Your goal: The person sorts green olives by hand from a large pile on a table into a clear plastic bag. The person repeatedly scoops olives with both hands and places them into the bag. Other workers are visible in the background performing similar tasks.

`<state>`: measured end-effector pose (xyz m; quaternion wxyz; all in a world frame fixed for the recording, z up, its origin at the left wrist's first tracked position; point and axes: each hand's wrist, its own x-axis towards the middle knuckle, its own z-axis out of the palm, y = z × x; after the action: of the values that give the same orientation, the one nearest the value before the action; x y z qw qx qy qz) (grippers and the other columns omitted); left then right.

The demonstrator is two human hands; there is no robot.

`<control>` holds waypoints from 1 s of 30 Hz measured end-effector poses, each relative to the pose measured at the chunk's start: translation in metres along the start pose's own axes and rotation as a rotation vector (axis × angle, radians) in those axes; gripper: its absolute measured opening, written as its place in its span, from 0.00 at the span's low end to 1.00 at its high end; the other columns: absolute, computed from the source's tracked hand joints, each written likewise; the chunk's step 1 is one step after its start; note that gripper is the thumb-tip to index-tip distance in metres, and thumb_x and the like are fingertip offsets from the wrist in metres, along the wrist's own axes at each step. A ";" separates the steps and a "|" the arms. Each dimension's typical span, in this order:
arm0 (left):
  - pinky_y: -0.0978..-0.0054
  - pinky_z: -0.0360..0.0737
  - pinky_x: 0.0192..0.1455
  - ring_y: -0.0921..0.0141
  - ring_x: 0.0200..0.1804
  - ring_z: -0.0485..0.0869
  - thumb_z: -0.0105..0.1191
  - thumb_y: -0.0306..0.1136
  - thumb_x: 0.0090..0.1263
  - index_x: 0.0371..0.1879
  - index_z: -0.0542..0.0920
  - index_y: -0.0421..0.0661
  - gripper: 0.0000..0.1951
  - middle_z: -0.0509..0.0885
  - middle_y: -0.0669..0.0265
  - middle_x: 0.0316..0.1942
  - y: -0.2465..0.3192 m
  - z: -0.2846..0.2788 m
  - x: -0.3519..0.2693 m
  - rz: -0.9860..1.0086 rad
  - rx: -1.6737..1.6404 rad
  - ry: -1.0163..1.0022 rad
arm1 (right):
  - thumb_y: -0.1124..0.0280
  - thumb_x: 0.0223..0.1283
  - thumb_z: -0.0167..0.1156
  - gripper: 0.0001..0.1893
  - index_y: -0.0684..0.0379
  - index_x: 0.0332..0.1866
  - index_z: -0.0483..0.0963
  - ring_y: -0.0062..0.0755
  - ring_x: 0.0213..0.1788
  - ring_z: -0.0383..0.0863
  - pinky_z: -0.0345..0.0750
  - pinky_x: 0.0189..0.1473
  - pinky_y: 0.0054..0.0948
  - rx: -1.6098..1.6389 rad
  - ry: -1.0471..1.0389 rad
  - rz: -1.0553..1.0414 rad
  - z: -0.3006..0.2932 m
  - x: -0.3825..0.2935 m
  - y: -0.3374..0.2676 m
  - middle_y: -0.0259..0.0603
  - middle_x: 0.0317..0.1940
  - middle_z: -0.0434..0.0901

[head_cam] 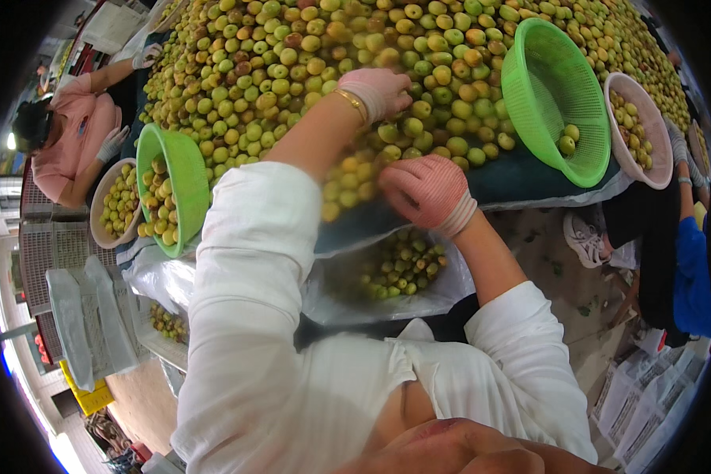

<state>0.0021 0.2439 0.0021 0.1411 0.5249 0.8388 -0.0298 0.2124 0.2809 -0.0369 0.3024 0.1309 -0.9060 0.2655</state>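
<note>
A broad heap of small, round green-yellow fruits point(260, 89), some with brown patches, covers the sorting table in front of me. My left hand point(374, 93), in a pink striped glove with a gold bracelet at the wrist, reaches over the heap with its fingers bent down at the fruits. Whether it grips one is hidden. Closer to me, my right hand point(429, 194), gloved alike, is curled above the table's near edge beside some blurred fruits point(351, 183). I cannot tell if its fingers hold anything. Below that edge, a plastic-lined container point(332, 302) holds more fruits.
A green plastic basket point(518, 101) with a few fruits stands at right, beside a pink basket point(657, 172). At left are another green basket point(192, 172) and a pale basket point(99, 219), both with fruits. Co-workers point(74, 130) sit left and right point(696, 260). Stacked crates point(35, 255) stand left.
</note>
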 end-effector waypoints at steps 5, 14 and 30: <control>0.58 0.81 0.59 0.55 0.57 0.84 0.55 0.48 0.70 0.59 0.79 0.53 0.22 0.85 0.57 0.56 -0.001 0.006 -0.020 0.029 0.039 -0.051 | 0.69 0.55 0.66 0.07 0.54 0.38 0.77 0.41 0.34 0.83 0.79 0.37 0.38 -0.025 0.047 -0.015 0.002 0.000 -0.002 0.36 0.31 0.81; 0.63 0.82 0.52 0.58 0.42 0.87 0.60 0.47 0.68 0.45 0.84 0.47 0.17 0.89 0.57 0.39 -0.034 0.002 -0.025 -0.156 -0.385 0.357 | 0.71 0.51 0.68 0.12 0.54 0.43 0.81 0.42 0.38 0.86 0.80 0.40 0.37 -0.055 -0.039 0.021 0.002 -0.005 0.000 0.38 0.39 0.86; 0.65 0.84 0.56 0.62 0.54 0.87 0.60 0.40 0.72 0.59 0.82 0.49 0.19 0.88 0.61 0.52 -0.010 -0.009 -0.033 -0.034 -0.272 0.205 | 0.68 0.54 0.66 0.12 0.54 0.45 0.81 0.40 0.35 0.85 0.80 0.38 0.37 -0.060 0.004 -0.009 -0.001 -0.002 0.000 0.35 0.35 0.84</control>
<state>0.0047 0.2125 0.0189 0.1242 0.4869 0.8539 0.1351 0.2142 0.2817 -0.0380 0.3091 0.1253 -0.9125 0.2370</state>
